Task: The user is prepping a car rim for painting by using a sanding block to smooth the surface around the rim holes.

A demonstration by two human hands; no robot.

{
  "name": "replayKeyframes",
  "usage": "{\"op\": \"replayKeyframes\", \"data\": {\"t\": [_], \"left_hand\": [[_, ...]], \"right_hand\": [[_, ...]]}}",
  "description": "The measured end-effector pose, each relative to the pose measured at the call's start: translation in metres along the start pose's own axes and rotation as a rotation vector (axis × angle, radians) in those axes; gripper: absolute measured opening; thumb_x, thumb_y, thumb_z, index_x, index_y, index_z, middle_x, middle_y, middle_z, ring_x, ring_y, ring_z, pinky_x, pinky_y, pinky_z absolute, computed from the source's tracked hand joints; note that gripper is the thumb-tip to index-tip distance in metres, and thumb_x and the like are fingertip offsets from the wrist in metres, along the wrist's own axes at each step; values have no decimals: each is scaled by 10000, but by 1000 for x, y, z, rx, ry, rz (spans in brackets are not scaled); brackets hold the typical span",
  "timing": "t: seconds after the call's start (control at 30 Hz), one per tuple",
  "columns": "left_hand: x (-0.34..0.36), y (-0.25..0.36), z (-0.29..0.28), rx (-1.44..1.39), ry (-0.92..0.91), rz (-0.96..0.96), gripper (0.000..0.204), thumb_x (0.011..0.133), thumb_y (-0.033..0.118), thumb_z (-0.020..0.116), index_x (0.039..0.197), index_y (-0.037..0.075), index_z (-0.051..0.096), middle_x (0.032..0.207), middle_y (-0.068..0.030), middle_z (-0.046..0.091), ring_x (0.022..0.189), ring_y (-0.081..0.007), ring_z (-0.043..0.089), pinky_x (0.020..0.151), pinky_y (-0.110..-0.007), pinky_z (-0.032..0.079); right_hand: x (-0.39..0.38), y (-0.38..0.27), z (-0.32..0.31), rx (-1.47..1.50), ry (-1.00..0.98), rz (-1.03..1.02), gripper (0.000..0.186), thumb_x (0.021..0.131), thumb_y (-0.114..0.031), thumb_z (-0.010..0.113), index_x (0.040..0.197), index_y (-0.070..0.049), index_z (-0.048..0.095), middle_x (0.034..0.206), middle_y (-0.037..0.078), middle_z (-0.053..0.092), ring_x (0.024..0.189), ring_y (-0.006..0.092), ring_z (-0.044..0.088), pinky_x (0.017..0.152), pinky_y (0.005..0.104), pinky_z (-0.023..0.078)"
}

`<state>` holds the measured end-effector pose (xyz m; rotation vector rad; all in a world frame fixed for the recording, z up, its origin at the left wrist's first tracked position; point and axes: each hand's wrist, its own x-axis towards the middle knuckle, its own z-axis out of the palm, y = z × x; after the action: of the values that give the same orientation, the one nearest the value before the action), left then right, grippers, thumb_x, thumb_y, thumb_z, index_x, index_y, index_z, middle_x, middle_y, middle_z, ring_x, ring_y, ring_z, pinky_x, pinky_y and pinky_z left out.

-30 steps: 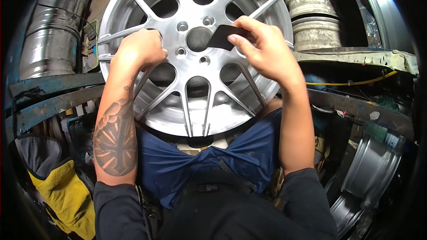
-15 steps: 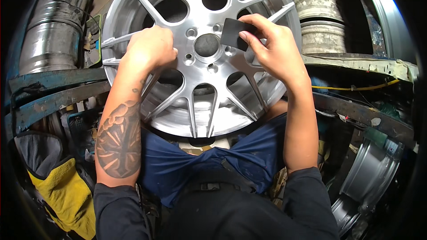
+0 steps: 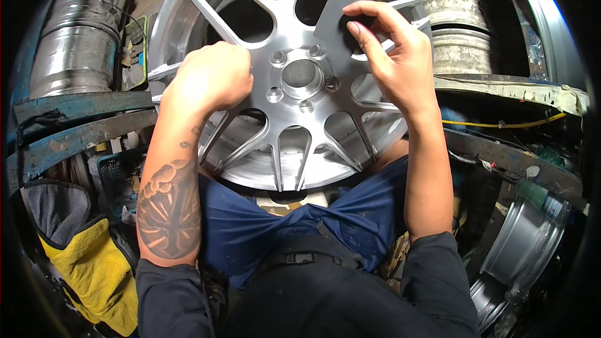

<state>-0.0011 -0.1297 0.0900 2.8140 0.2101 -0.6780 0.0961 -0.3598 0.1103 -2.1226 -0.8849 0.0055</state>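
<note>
A silver multi-spoke wheel [image 3: 288,32] is lying at 12 o'clock in the view, its near rim facing the navy cloth [image 3: 241,231] over the person's lap. Around its centre bore [image 3: 302,79], 5 lug holes [image 3: 332,83] are showing.

At 9 o'clock from that bore, the left hand [image 3: 216,78] is resting against the spokes with its fingers curled in; whether they are gripping a spoke, I cannot tell. At 2 o'clock from the bore, the right hand [image 3: 394,56] is pinching a thin dark sheet [image 3: 332,20] narrowly between thumb and index finger. The sheet is tilting over the wheel at 1 o'clock from the bore; whether it is touching the spokes, I cannot tell.

Farther out, 2 weathered rims [image 3: 462,50] are sitting stacked at 2 o'clock, a silver rim [image 3: 519,238] is leaning at 4, a yellow-and-grey towel [image 3: 94,269] is hanging at 8, and shiny metal barrels [image 3: 75,59] are lying at 10.
</note>
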Motion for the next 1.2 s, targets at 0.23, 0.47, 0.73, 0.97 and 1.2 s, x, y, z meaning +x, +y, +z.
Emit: {"op": "replayKeyframes", "data": {"t": [0.23, 0.47, 0.73, 0.97, 1.2], "left_hand": [[-10, -1, -7, -374, 529, 378, 436, 857, 244, 663, 1211, 15, 551, 996, -219, 676, 896, -363, 672, 812, -440, 528], [-122, -32, -11, -1389, 544, 690, 384, 858, -50, 653, 1165, 56, 447, 992, -136, 514, 745, -238, 617, 689, -362, 583], [-248, -217, 249, -1727, 909, -766, 444, 867, 63, 736, 1273, 96, 558, 1076, -82, 667, 905, -188, 665, 763, -386, 554], [-245, -269, 314, -1862, 1045, -995, 349, 848, 46, 704, 1173, 141, 618, 1079, -66, 668, 956, -236, 653, 789, -445, 546], [-168, -172, 178, -1660, 802, -432, 196, 921, 21, 564, 1108, 77, 555, 982, -132, 670, 811, -190, 652, 692, -306, 547]], "right_hand": [[0, -10, 15, 171, 4, -113, 210, 918, 22, 627, 1113, -22, 692, 997, 69, 736, 872, 117, 690, 798, 258, 536], [-7, 4, 15, 60, -100, -93, 233, 909, 42, 621, 1128, -12, 683, 978, 76, 725, 819, 103, 661, 764, 256, 516], [-6, -12, 4, 48, -148, -96, 186, 911, 3, 637, 1091, 1, 686, 935, 88, 717, 781, 126, 656, 737, 268, 515], [-8, -9, 29, 81, -227, -133, 188, 892, -45, 679, 1077, -17, 700, 933, 122, 732, 818, 209, 706, 771, 309, 543], [-5, -9, 41, 116, -87, -272, 355, 796, -103, 812, 1110, -36, 661, 1005, 107, 693, 841, 218, 692, 759, 316, 552]]}}
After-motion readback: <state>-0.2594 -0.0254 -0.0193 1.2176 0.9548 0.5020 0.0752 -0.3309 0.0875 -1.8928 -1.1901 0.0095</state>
